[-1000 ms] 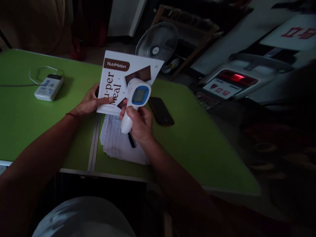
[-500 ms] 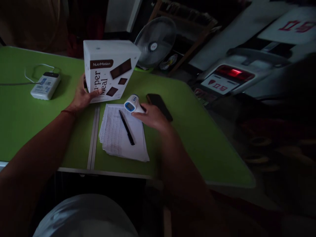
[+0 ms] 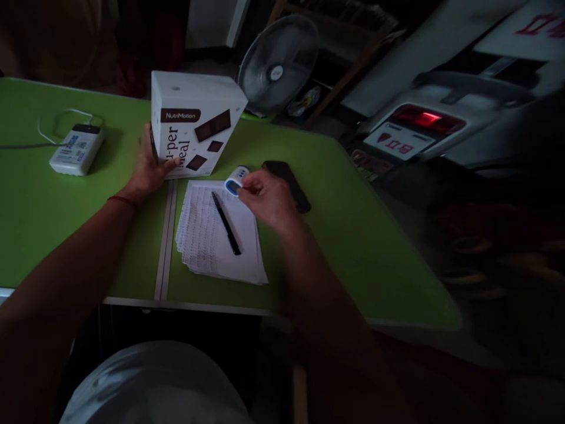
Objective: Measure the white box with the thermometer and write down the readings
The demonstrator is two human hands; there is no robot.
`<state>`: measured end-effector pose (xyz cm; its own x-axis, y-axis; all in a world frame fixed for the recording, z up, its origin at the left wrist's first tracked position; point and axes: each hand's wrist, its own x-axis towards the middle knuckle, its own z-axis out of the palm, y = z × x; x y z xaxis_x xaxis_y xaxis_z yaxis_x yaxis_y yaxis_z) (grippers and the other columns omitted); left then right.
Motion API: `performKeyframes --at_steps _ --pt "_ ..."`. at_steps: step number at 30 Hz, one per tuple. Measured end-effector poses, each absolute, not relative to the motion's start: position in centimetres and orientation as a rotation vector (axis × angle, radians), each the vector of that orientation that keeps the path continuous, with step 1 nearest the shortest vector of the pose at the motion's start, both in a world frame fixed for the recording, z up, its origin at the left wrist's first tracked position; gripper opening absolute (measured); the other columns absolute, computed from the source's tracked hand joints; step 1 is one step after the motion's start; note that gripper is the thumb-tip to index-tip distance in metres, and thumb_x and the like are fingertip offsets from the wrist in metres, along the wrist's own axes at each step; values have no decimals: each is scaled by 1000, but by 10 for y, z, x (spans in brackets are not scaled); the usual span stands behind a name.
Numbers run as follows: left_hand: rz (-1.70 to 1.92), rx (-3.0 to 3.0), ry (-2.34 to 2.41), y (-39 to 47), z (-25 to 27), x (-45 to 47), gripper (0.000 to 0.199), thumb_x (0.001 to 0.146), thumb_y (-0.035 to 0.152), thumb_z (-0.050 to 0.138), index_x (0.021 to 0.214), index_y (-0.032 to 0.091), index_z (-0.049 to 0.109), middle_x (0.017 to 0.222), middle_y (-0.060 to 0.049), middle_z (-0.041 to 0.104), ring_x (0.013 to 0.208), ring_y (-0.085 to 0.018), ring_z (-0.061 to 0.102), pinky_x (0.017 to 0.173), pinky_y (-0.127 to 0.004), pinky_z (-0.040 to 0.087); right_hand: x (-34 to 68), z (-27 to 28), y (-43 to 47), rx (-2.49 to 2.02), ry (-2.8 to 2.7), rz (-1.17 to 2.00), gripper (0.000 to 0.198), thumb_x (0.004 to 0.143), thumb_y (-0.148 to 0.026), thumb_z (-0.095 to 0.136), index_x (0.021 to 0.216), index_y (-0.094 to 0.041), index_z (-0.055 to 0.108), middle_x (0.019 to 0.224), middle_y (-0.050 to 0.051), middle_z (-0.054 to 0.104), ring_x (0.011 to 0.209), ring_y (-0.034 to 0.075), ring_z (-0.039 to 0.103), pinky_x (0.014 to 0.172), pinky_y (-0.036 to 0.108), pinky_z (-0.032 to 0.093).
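My left hand (image 3: 150,168) is closed on the lower left edge of a white box (image 3: 185,126), its thumb across the front. The box is marked NutriMotion and shows brown bars; it stands tilted over the table. My right hand (image 3: 269,200) has its thumb and fingers bunched beside a white and blue handheld infrared thermometer (image 3: 237,178). The thermometer's handle is hidden behind these fingers, so any hold on it does not show. Just below lies a stack of printed sheets (image 3: 203,235) with a black pen (image 3: 226,224) across it.
Right of the thermometer lies a dark phone (image 3: 289,185) on the green table (image 3: 353,247). A white device with a cable (image 3: 78,150) sits at the left. Behind the table stand a fan (image 3: 278,65) and a machine with a red-lit display (image 3: 426,121).
My right hand's fingers have drawn together in front of the thermometer, where they earlier gripped its handle. The thermometer and the box have barely moved. The view has shifted slightly.
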<state>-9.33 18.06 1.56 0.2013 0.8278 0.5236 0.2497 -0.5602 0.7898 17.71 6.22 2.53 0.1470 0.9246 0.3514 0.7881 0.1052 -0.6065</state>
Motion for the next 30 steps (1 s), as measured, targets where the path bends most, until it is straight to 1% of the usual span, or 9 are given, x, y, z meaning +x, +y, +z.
performKeyframes --at_steps 3,7,10,12,14,18,23,27,30 --pt "1295 1940 1193 178 16 -91 127 60 59 91 157 9 26 159 -22 36 150 -39 30 128 -51 22 164 28 54 -1702 -1776 443 24 72 -37 83 73 -24 64 69 1 64 65 20 60 62 36 47" --pt "965 1837 1612 165 27 -86 154 48 49 99 163 3 8 163 -29 30 154 -52 18 127 -65 11 159 25 51 -1651 -1904 573 32 62 -34 89 81 -24 65 66 -2 63 58 16 54 54 32 37" --pt "595 1904 1813 154 37 -84 154 52 54 96 164 2 6 169 -32 13 159 -50 2 128 -65 -1 161 23 51 -1619 -1918 659 28 67 -26 82 88 -24 64 67 -4 63 58 15 56 56 31 39" --pt "438 1978 1854 149 41 -84 154 54 65 92 164 0 7 169 -33 3 160 -48 -2 127 -66 -5 162 23 51 -1613 -1896 684 29 68 -21 79 92 -24 64 68 -4 62 59 15 57 58 32 42" --pt "350 2010 1870 146 42 -85 156 54 73 89 164 -2 8 169 -35 0 159 -49 -3 125 -70 -7 160 24 50 -1555 -1858 681 33 70 -18 76 101 -24 66 71 -4 62 62 16 58 60 32 44" --pt "332 2042 1869 146 41 -87 131 70 71 81 165 7 18 171 -29 5 160 -47 -2 124 -74 -6 159 21 53 -1351 -1741 640 45 80 -18 64 123 -27 68 76 -3 63 64 15 57 63 33 48" --pt "370 2183 1828 149 38 -88 93 89 64 60 163 17 29 172 -20 17 161 -43 2 125 -73 1 163 11 66 -1148 -1549 709 25 88 -32 60 106 -26 74 84 1 66 70 17 60 68 37 56" --pt "352 2242 1796 154 33 -88 68 96 59 50 153 23 48 168 -16 32 160 -45 8 123 -75 6 157 8 69 -945 -1520 788 41 80 -46 76 117 -29 68 87 0 65 77 18 63 76 40 58" --pt "358 2262 1773 155 32 -88 55 99 53 45 145 27 55 163 -13 40 159 -46 13 122 -77 11 145 12 65 -882 -1429 737 42 77 -55 82 103 -28 64 79 -2 59 69 14 59 67 32 54"
